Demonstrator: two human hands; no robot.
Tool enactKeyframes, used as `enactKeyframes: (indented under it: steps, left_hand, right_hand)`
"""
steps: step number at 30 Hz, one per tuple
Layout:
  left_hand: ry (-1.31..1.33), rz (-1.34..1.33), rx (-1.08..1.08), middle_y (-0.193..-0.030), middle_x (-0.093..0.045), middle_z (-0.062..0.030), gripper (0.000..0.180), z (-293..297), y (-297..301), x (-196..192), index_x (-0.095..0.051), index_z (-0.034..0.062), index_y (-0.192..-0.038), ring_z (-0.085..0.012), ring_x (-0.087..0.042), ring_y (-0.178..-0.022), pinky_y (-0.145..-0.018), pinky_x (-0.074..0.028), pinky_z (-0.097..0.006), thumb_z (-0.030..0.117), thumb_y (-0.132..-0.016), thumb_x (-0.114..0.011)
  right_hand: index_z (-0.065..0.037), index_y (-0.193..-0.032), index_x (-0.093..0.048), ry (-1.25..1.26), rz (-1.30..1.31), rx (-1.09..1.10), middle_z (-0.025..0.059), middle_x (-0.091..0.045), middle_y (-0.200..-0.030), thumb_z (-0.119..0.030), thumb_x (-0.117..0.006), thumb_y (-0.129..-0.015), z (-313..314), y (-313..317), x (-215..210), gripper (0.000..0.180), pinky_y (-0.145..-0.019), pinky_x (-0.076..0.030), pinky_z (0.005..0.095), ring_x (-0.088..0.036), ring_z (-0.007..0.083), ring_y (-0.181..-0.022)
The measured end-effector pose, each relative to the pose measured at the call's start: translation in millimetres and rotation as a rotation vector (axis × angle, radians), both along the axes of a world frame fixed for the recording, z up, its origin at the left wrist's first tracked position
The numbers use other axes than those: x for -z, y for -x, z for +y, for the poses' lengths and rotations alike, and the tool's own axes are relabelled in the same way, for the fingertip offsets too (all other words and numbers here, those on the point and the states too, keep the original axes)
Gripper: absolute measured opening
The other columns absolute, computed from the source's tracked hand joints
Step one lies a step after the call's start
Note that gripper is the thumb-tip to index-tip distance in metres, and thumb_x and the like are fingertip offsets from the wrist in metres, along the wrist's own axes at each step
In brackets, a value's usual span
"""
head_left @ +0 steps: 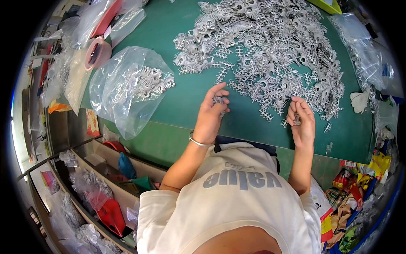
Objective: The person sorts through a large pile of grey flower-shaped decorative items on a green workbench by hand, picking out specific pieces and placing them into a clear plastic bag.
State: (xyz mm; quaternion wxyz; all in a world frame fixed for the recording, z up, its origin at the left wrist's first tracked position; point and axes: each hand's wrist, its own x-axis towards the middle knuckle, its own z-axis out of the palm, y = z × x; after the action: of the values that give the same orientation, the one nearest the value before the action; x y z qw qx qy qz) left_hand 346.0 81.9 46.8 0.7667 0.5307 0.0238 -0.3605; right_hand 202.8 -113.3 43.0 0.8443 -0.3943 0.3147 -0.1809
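Note:
A broad heap of small silver metal pieces (270, 55), some fan-shaped with thin spokes and some like branched strips, covers the far middle and right of the green tabletop (182, 106). At the heap's near left edge, my left hand (211, 111) is curled around small silver metal pieces (218, 100). My right hand (302, 120) is at the near right edge, its fingers bent over a silver metal piece (297, 120). To the left lies a clear plastic bag (116, 80) with several fan-shaped metal pieces (152, 80) in it.
A roll of tape (98, 53) and more plastic bags (129, 25) lie at the far left. Clear bags (359, 46) line the right edge, near a white glove (359, 101). Below left stand bins (122, 165) with bagged parts; crumpled wrappers (355, 182) fill the lower right.

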Motion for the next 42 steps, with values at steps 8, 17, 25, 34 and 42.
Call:
enactKeyframes:
  steps: [8, 17, 25, 34, 42]
  left_hand:
    - [0.365, 0.355, 0.22, -0.076, -0.048, -0.0066, 0.028, 15.2, -11.4, -3.4, -0.048, -0.002, -0.11, -0.0162, -0.049, -0.07, -0.058, -0.045, -0.028, 0.0, -0.082, -0.046]
    - [0.218, 0.276, 0.184, -0.07, -0.047, -0.0035, 0.018, -8.5, -5.7, -1.1, -0.055, -0.0037, -0.1, -0.0122, -0.045, -0.061, -0.056, -0.042, -0.025, 0.006, -0.087, -0.046]
    - [0.141, 0.114, 0.194, -0.083, -0.053, -0.0045, 0.027, -23.1, -9.0, -6.9, -0.052, -0.004, -0.112, -0.0093, -0.042, -0.06, -0.054, -0.038, -0.023, 0.005, -0.087, -0.048]
    - [0.108, 0.104, 0.273, -0.08, -0.054, -0.0052, 0.026, -38.3, 5.6, -11.2, -0.054, -0.0033, -0.111, -0.0083, -0.041, -0.058, -0.053, -0.038, -0.023, 0.005, -0.086, -0.052]
    - [0.09, 0.02, 0.345, -0.082, -0.055, -0.0065, 0.028, -44.8, 19.0, -6.8, -0.054, -0.0038, -0.11, -0.0092, -0.046, -0.061, -0.055, -0.039, -0.024, 0.005, -0.084, -0.057]
  right_hand:
    - [-0.004, -0.099, -0.061, 1.248, 0.274, -0.026, 0.005, -0.048, -0.071, -0.002, -0.065, -0.071, -8.5, -38.1, -0.7, 0.028, -0.059, -0.039, 0.0267, -0.048, 0.0166, -0.061]
    - [-0.007, -0.088, -0.058, 1.696, 0.486, -0.228, 0.0028, -0.052, -0.098, -0.008, -0.068, -0.069, -9.3, -88.3, -8.8, 0.021, -0.056, -0.043, 0.038, -0.056, 0.0281, -0.065]
    - [-0.001, -0.073, -0.058, 1.007, 0.278, 0.063, 0.0008, -0.056, -0.069, -0.003, -0.067, -0.072, -20.0, -52.2, 3.2, 0.009, -0.054, -0.036, 0.0225, -0.043, 0.0077, -0.057]
    - [-0.006, -0.085, -0.053, 0.024, 0.014, 0.124, 0.002, -0.056, -0.071, -0.01, -0.062, -0.081, -19.9, -22.8, -5.5, 0.01, -0.045, -0.037, 0.0205, -0.048, 0.0093, -0.052]
    - [-0.004, -0.087, -0.052, 0.082, -0.031, 0.075, 0.0027, -0.056, -0.071, -0.008, -0.063, -0.081, 2.8, -18.9, -7.2, 0.012, -0.048, -0.039, 0.0217, -0.052, 0.0098, -0.055]
